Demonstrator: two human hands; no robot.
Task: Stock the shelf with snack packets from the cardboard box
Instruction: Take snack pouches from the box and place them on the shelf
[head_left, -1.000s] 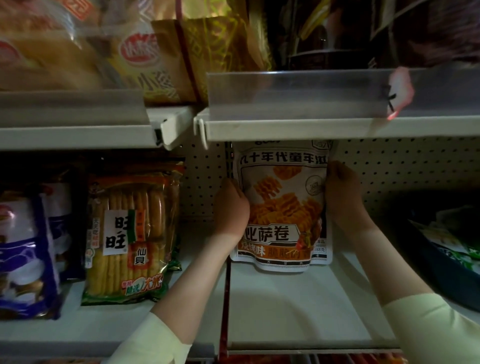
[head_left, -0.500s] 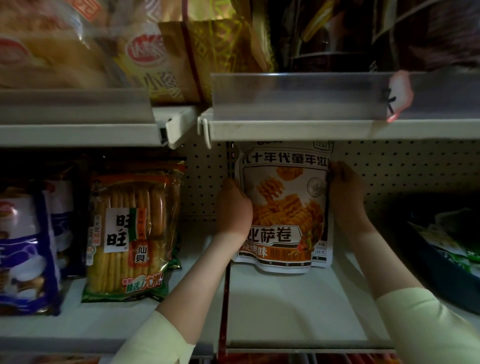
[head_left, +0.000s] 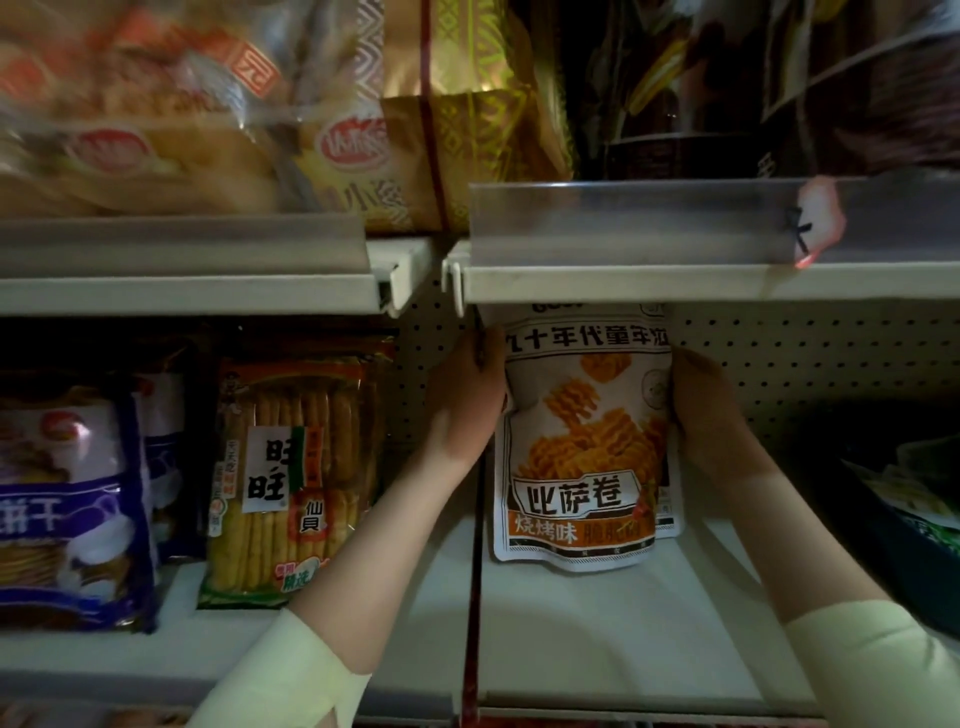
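A white snack packet (head_left: 584, 441) printed with orange ridged crisps stands upright at the back of the white shelf (head_left: 597, 634), its base on the shelf board and its top edge tucked just under the shelf above (head_left: 675, 280), against the pegboard back wall (head_left: 810, 358). The left hand (head_left: 467, 400) presses flat against the packet's left edge, fingers reaching up along the upper corner; its grip is closed on that side seam, with the fingertips hidden behind the packet. The right hand (head_left: 701, 410) cups the right edge about midway up, fingers wrapped around the side, so the packet is pinched between the two hands. Both forearms wear pale green sleeves (head_left: 291, 670). To the left, on the neighbouring shelf section, a clear pack of rice crackers (head_left: 291, 478) stands upright, with a blue-and-white biscuit bag (head_left: 67, 499) beside it. A dark bin of green-printed packets (head_left: 919, 509) sits at the far right
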